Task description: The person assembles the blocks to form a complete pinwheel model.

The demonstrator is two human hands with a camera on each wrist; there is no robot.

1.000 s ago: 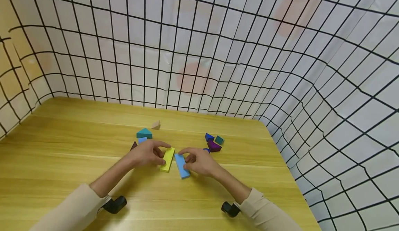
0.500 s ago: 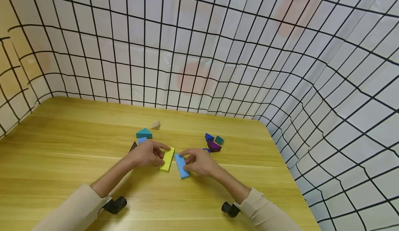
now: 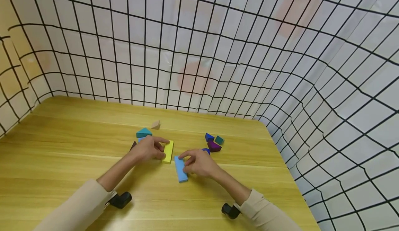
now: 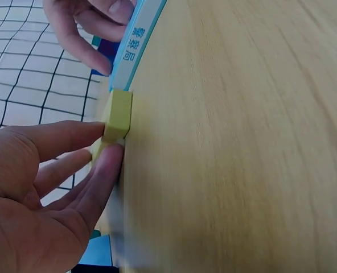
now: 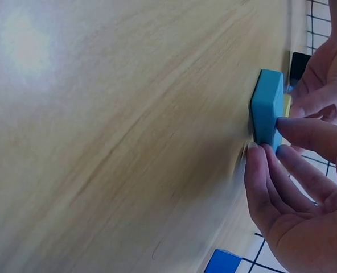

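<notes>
Handling, yellow rectangular block [image 3: 169,151]: rate as light, rigid and unlikely to dent under finger pressure; the smooth-looking faces may slide on the wood-grain table [image 3: 78,148]. Breakage risk appears low. Take hold along the long edge, thumb toward the near end and index fingertip toward the far end, which should limit rotation.

Handling, light-blue rectangular block [image 3: 180,170]: expect the same light weight and stiffness. Grip by the long edge, with fingertips spaced along it; a grip at one end only would probably let the block swivel.

Finger state: the left hand [image 3: 149,149] pinches the yellow block between thumb and fingers. The right hand [image 3: 201,162] pinches the light-blue block likewise, with the remaining fingers bent behind the grip.

Location: the yellow block is just right of the left fingertips; the light-blue block is just left of the right fingertips and nearer the person. A narrow gap separates the blocks in the head view. Both appear flat at table level; full contact beneath cannot be confirmed.

Appearance: the yellow block is plain on its visible faces, elongated and square-ended. The light-blue block has similar proportions; the left wrist view shows a pale face bearing dark printed characters. A purple block [image 3: 214,146] lies beyond the right-hand fingers, and a teal triangular block [image 3: 144,133] beyond the left.
</notes>
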